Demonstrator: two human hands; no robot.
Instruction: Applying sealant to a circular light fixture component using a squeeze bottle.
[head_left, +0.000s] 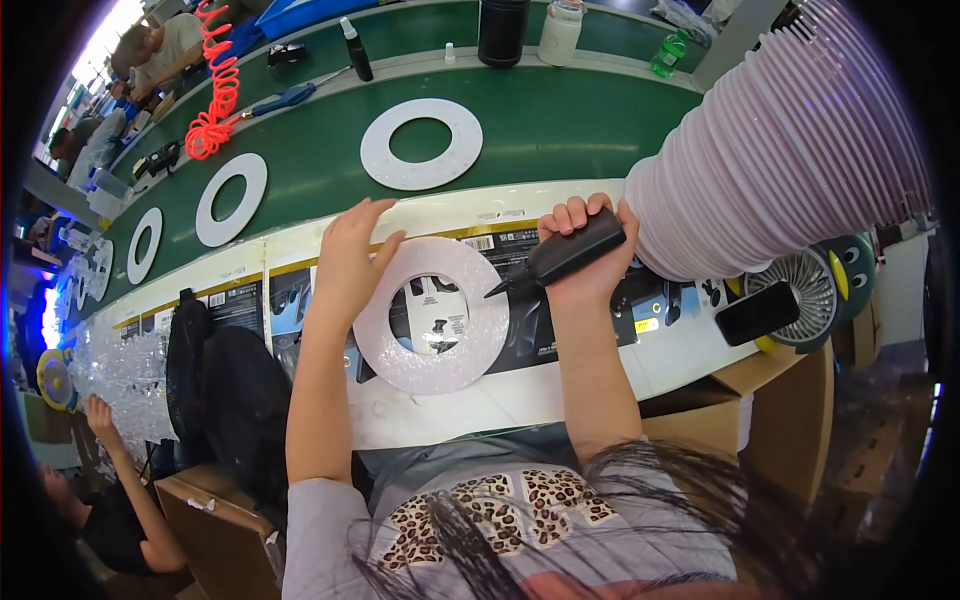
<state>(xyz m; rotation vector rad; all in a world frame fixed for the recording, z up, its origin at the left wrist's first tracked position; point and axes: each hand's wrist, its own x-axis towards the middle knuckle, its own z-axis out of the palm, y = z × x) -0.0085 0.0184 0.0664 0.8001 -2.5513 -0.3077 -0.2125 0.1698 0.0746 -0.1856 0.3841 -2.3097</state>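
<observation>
My right hand (592, 280) is wrapped round a black squeeze bottle (570, 252), whose pointed nozzle aims down and left toward a white ring (432, 376). This flat, speckled ring lies in front of me on the white bench edge, over printed sheets (530, 335) that show through its hole. Beside the ring's upper left rim is my left hand (352, 255), fingers and thumb apart with nothing held between them. Whether it touches the rim I cannot tell. The nozzle tip sits close to the ring's right side.
At right leans a tall stack of rings (740, 150), near a phone (757, 313) and a round fan (800, 290). Several single rings, one straight ahead (375, 155), lie on the green belt (560, 120). A dark bag (240, 390) stands left; co-workers sit farther off.
</observation>
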